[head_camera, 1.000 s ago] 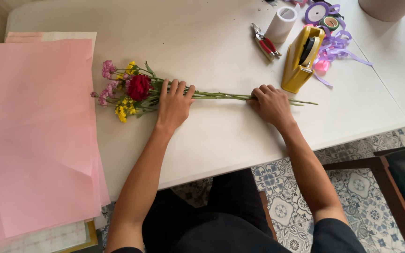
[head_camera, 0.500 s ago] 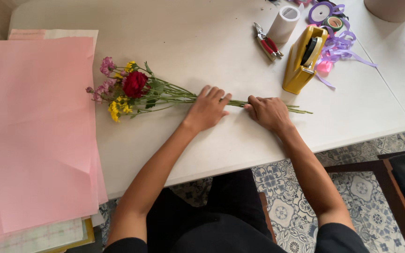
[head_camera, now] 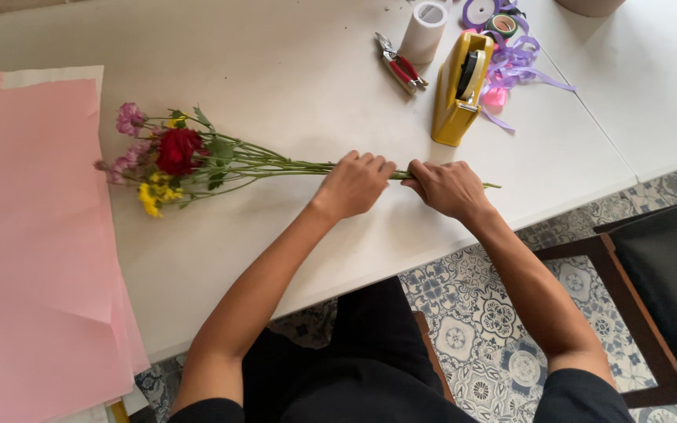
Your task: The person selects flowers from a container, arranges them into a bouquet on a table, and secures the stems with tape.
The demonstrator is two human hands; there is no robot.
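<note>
Two fists, left hand (head_camera: 352,185) and right hand (head_camera: 447,188), side by side around flower stems (head_camera: 276,166).

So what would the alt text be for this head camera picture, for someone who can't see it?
Both hands, left hand and right hand, grip the stems of a small bunch of flowers lying on a white table. Pink paper lies to the left; a yellow tape dispenser stands behind.

Both hands (head_camera: 401,186) closed, knuckles nearly touching.
</note>
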